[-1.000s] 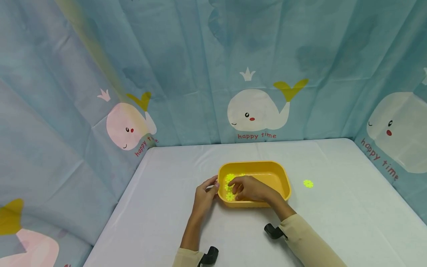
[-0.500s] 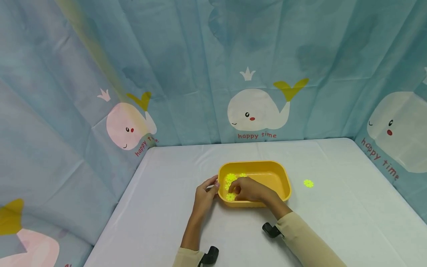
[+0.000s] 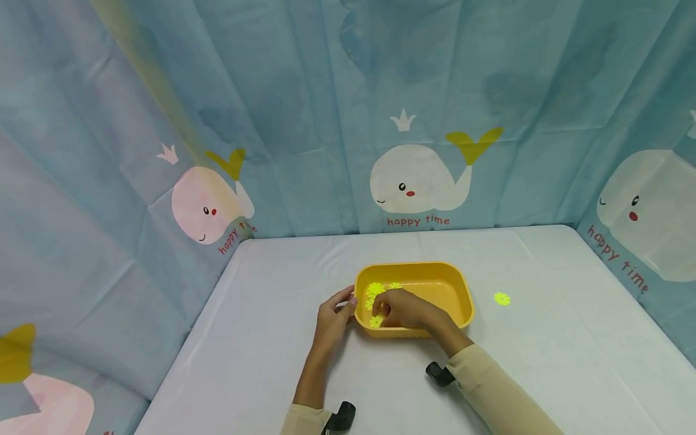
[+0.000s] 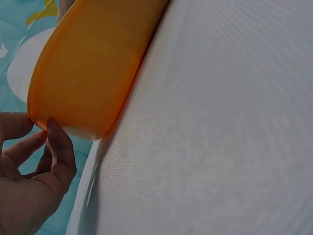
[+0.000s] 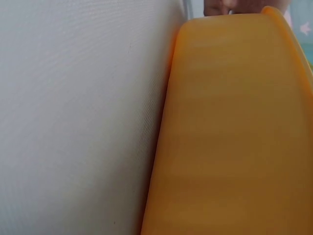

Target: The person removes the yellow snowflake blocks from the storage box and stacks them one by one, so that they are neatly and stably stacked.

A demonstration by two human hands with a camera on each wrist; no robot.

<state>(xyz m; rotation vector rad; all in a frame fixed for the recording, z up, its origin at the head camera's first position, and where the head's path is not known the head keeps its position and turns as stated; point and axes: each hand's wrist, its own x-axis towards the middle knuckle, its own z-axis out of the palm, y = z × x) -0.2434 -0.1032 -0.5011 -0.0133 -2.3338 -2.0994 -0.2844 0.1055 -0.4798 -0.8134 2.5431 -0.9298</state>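
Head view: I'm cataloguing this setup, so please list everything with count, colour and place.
Table: one, white, lower middle
Tray: one, orange-yellow, on the table
Flowers inside: at least four, yellow, tray's left half
Loose flower: one, yellow, right of tray
Backdrop: one, blue, round the table
Whale prints: four, pale, backdrop
Captions: at least three, red, under whales
Wrist devices: two, black, bottom centre
Sleeves: two, beige, bottom edge
Left grip: one hand, at tray's left rim
Right grip: one hand, inside tray

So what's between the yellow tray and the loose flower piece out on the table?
Only a short stretch of white cloth lies between the yellow tray and the flower piece; the head view shows it.
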